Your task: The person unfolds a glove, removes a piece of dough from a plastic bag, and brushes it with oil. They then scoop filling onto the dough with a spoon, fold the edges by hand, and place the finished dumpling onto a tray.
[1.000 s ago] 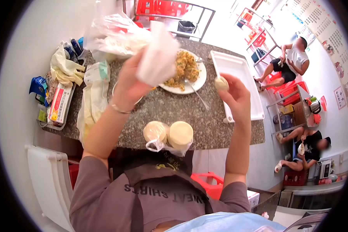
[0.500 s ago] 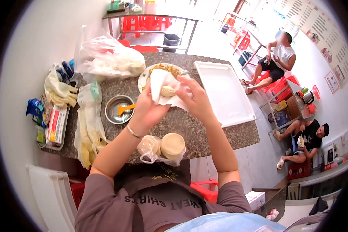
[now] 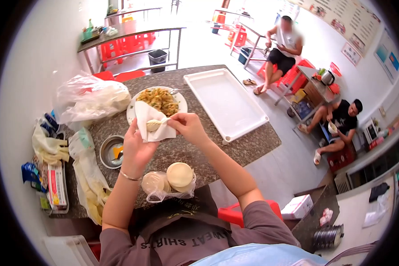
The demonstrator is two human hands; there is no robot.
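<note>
My left hand holds up a white paper sheet from below. A pleated dumpling rests on the paper. With pinched fingers my right hand grips the paper's right edge. Just behind them stands a plate of chopped filling, with a spoon handle at its right. A metal bowl with an orange scraper is left of my left hand. Near the front edge, round dough wrappers are stacked on a plastic bag.
An empty white tray lies at the right of the stone table. Plastic bags, gloves and a box line the left side. Two people sit at the right, beyond the table.
The view has turned, so the table sits further left. My right hand has come down to the paper's edge, and the paper is spread more open around the dumpling.
</note>
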